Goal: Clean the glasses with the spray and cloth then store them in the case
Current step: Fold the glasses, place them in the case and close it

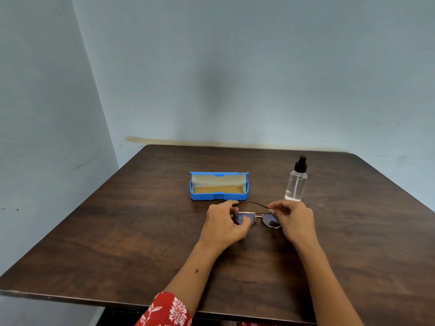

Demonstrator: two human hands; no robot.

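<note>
Thin metal-framed glasses (258, 215) with tinted lenses are held just above the dark wooden table (141, 231), lenses toward me, temple arms folded behind. My left hand (223, 225) pinches the left end of the frame, and my right hand (295, 220) pinches the right end. Behind the glasses lies a blue glasses case (219, 196), lid open, with a yellowish cloth (217, 189) lying inside. A clear spray bottle (296, 182) with a black pump top stands upright to the right of the case.
The table stands in a corner against pale blue walls (235, 78). Its front edge runs across the bottom of the view, where a red patterned sleeve (169, 311) shows.
</note>
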